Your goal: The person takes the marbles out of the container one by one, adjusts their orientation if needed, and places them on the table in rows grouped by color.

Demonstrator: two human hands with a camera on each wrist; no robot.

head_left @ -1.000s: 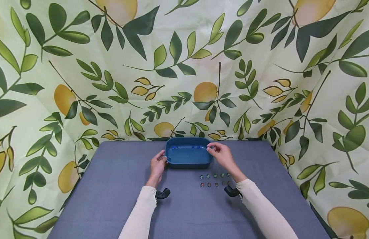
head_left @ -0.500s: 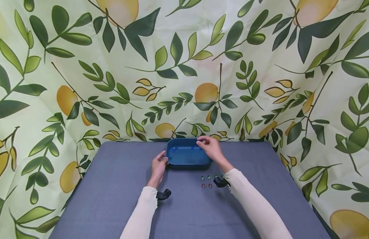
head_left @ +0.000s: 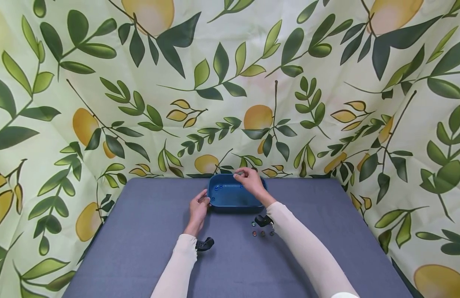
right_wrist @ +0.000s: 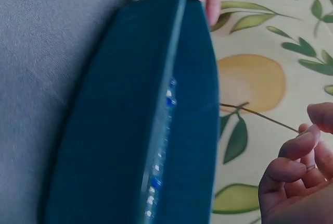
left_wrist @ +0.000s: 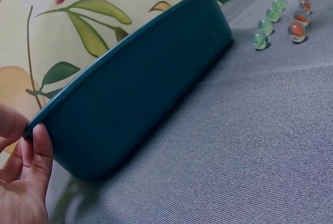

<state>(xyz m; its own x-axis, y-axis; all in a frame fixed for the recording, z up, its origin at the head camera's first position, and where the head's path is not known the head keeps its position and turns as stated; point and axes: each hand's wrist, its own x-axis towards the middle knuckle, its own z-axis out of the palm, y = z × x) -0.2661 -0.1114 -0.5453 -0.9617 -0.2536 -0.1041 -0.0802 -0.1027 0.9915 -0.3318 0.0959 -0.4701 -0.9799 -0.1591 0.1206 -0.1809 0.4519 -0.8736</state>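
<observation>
A dark blue plastic tub (head_left: 235,200) rests at the far side of the table. My left hand (head_left: 198,209) grips its left end; in the left wrist view the thumb and fingers pinch the rim. Several blue glass marbles (head_left: 216,188) lie inside. Above the tub's far right part is my right hand (head_left: 251,182), fingers curled and the fingertips close to the thumb. Whether anything sits between those fingertips cannot be seen. In the left wrist view, green marbles (left_wrist: 259,40) and orange marbles (left_wrist: 297,32) form two rows on the cloth, partly hidden by my right wrist in the head view.
A grey-blue cloth covers the table (head_left: 155,231). Fabric printed with leaves and fruit (head_left: 200,128) hangs behind the table and along both sides. A black wrist mount (head_left: 204,244) is on my left wrist, another (head_left: 264,220) on the right, over the marbles.
My right hand has moved left from the tub's right rim across its far side. The right wrist now covers more of the marble rows. My left hand keeps its hold on the tub.
</observation>
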